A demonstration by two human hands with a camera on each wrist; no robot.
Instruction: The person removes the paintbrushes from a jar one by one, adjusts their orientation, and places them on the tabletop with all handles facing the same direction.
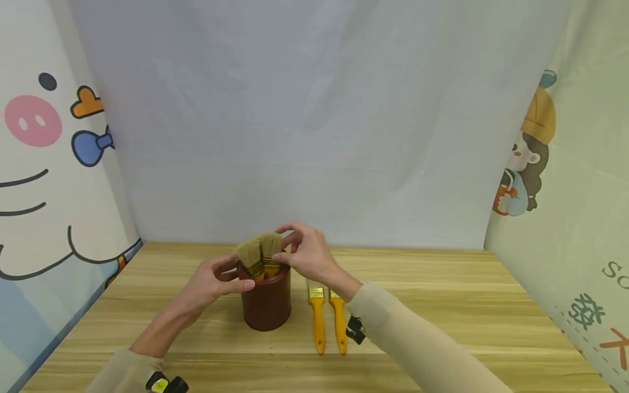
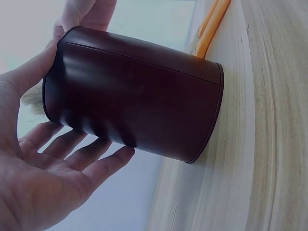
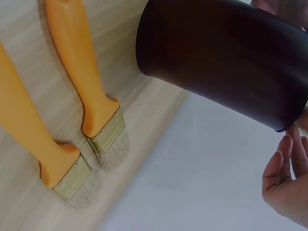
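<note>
A dark reddish-brown cylindrical holder (image 1: 267, 303) stands upright on the table. Two paintbrushes (image 1: 249, 254) are in it, bristles up and close together, their orange handles mostly hidden inside. My left hand (image 1: 211, 281) holds the holder near its rim, the thumb on one side and the fingers along the other, as the left wrist view shows. At the right of the rim, my right hand (image 1: 309, 254) pinches the right-hand brush (image 1: 271, 245) by its bristle end, thumb in front; part of that grip is hidden.
Two more paintbrushes with orange handles (image 1: 319, 327) lie side by side to the right of the holder, bristles pointing away, partly under the right forearm. The wooden table (image 1: 442, 316) ends at a pale cloth backdrop (image 1: 314, 136). Printed cloths hang at both sides.
</note>
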